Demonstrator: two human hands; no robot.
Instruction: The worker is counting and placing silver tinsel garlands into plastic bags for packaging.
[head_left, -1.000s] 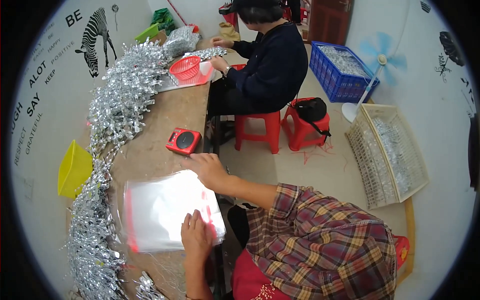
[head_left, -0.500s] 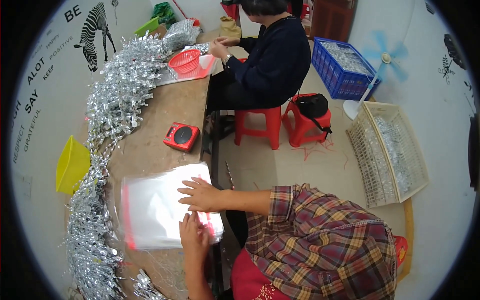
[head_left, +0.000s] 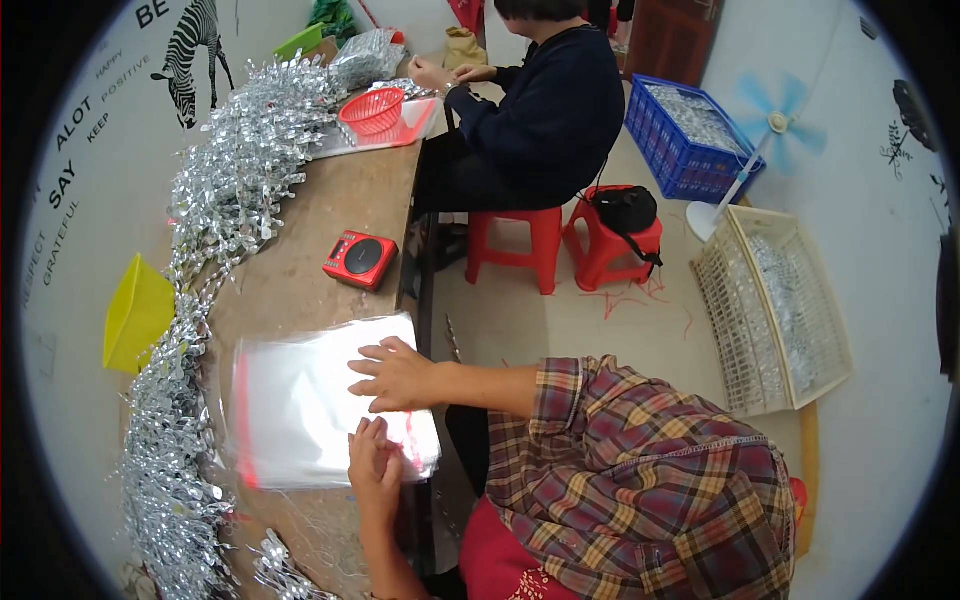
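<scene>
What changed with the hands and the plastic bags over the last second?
The right hand slid from the far edge of the bags back toward the near edge, closer to the left hand. The left hand stayed on the near edge. Bags and red radio kept their places.

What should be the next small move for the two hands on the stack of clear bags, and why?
Probably peel one bag off the top. The right hand lies flat on the stack of clear plastic bags, pinning it to the wooden table, while the left hand has its fingertips at the near edge, where a single sheet could be lifted. Neither hand grips anything yet.
</scene>
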